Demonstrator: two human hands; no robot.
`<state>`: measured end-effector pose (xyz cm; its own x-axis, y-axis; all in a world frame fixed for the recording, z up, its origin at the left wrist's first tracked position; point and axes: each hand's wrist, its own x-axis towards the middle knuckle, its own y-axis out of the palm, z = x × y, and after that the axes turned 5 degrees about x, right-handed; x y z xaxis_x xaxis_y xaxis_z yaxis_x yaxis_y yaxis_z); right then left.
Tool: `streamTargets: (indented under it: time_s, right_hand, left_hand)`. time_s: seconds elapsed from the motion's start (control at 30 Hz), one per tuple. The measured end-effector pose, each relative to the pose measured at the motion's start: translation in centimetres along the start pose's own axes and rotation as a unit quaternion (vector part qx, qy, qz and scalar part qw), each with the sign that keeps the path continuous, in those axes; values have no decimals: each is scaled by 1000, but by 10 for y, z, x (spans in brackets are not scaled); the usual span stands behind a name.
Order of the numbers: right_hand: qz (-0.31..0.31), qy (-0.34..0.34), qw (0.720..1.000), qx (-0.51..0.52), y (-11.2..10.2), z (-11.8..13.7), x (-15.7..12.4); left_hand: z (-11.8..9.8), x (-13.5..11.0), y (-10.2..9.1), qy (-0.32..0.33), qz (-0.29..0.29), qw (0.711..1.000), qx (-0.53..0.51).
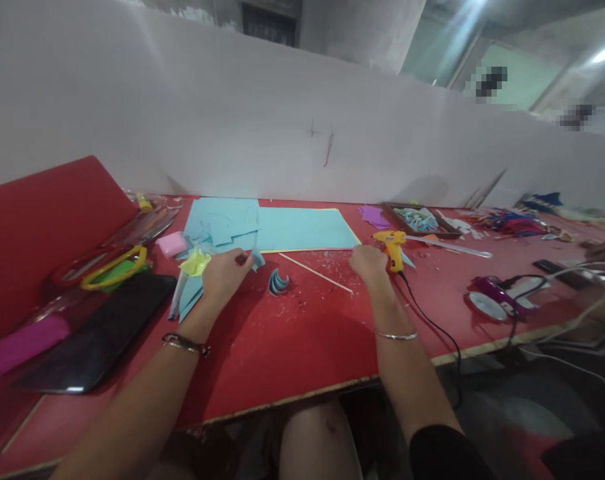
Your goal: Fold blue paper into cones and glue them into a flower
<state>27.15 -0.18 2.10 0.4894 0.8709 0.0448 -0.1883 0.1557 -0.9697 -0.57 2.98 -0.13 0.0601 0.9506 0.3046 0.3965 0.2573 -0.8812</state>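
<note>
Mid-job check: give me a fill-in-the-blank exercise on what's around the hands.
1. At the fingertips of the left hand is a paper piece coloured ____.
2. Beside the right hand is a glue gun coloured ____.
3. A thin, straight ____ lies on the red tabletop between the hands.
4. The sheets just left of the tray are ____.

Missing words: light blue; yellow; stick; purple.

The far blue sheet (pixel 307 229) looks like smooth, matt paper, the nearer curled pieces (pixel 277 283) paper too; the glue gun (pixel 393 249) at right looks plastic, the thin stick (pixel 316 273) wooden, the bangle (pixel 397 337) shiny metal, the tabletop (pixel 282 360) smooth, faintly glossy
</note>
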Motion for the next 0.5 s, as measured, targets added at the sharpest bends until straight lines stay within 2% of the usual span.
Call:
streamTargets:
  time_s: [0.13, 0.23, 0.3, 0.4, 0.5]
  right_hand:
    - [-54, 99, 994, 19, -13, -39, 6]
    - [-111, 161, 980, 36, -6, -59, 10]
    - [-157, 185, 965, 101, 4, -66, 15]
    - [-158, 177, 963, 131, 16, -67, 22]
    - [-169, 136, 964, 155, 16, -62, 24]
  left_hand:
    - [0, 0, -2, -23, 1, 1000, 3]
    - [0, 0, -3, -29, 5, 1000, -6]
    - [0, 0, -3, -30, 6, 999, -14]
    - [0, -1, -2, -30, 6, 999, -25]
    - [0, -1, -2, -31, 1, 999, -27]
